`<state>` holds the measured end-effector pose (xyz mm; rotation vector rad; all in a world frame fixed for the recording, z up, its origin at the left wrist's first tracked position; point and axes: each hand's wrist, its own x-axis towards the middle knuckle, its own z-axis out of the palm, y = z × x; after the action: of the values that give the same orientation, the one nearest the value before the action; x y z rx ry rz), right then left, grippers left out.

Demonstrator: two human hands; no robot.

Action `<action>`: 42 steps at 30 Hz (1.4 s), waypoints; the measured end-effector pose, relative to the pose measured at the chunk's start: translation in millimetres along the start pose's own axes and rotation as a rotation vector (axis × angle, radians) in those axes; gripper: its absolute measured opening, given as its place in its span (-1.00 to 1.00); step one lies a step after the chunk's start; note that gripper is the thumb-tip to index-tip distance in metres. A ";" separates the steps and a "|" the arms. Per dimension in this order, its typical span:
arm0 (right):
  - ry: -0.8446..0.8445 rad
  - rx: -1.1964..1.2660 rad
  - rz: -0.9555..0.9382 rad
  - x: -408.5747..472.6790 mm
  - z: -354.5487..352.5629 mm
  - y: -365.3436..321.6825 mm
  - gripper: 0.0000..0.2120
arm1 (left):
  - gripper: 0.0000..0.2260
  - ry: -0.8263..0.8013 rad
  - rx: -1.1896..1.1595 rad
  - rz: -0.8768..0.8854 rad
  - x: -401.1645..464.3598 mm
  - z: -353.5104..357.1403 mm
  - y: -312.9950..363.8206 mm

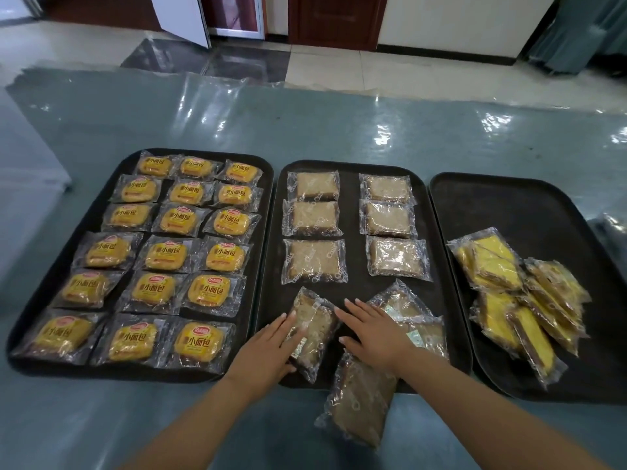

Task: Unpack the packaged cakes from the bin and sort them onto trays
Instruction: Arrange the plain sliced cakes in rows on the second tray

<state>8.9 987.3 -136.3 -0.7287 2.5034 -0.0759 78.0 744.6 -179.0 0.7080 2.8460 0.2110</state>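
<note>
Here, both hands lie flat with straight fingers on the middle tray (353,171): left hand (268,351) pressing a brown packaged cake (314,329), right hand (373,330) beside it. Another cake (359,398) overhangs the tray edge and could slide onto the table (101,418)

Open lane up the middle tray (349,232) toward twelve o'clock, brown cake packs (314,218) flanking it; right tray's (509,212) far half lies bare; left tray (268,184) packed full.

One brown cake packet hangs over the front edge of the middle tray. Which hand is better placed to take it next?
Probably the right hand: the overhanging brown cake packet lies directly beneath its wrist. The left hand rests on another tilted packet.
</note>
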 end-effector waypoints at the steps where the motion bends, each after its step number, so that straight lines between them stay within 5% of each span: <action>1: -0.002 -0.004 0.001 -0.9 0.2 0.7 -0.44 | -0.24 0.024 -0.011 -0.006 1.1 -3.5 0.4; 6: 0.001 0.005 0.010 -1.4 -0.3 4.1 -0.39 | -0.29 0.149 -0.127 -0.057 1.3 -8.0 -2.8; 8: 0.026 0.059 0.027 -0.3 -4.4 2.5 -0.28 | -0.53 0.202 -0.317 -0.080 2.6 -11.8 -3.6; 11: 0.150 0.214 0.035 2.1 -15.3 -0.5 -0.33 | -0.63 0.235 -0.713 -0.193 7.5 -36.7 3.1; 16: 0.352 0.382 0.055 5.6 -39.9 -4.6 -0.45 | -0.81 0.155 -1.315 -0.380 23.3 -69.3 2.5; 20: 0.324 0.356 0.052 11.5 -45.9 -1.4 -0.48 | -0.81 0.059 -1.457 -0.632 32.5 -64.6 2.1; 26: 0.180 0.188 -0.066 22.2 -7.3 4.4 -0.37 | -0.77 0.142 -1.100 -0.802 40.3 -51.5 -5.3; 32: 0.264 0.079 -0.129 28.3 7.9 2.1 -0.38 | -0.35 0.309 -0.501 -0.463 39.6 -38.3 -10.5; 35: 0.247 -0.022 -0.175 34.7 12.9 1.4 -0.40 | -0.39 0.124 -0.183 -0.233 38.7 -18.3 -19.7; 42: 0.212 -0.096 -0.153 37.5 16.6 15.5 -0.46 | -0.46 -0.069 0.023 -0.145 43.1 -20.5 -33.8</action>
<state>-17.1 982.7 -171.3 -0.9977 2.6620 -0.0926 20.9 733.8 -172.2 0.4994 2.8230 0.1286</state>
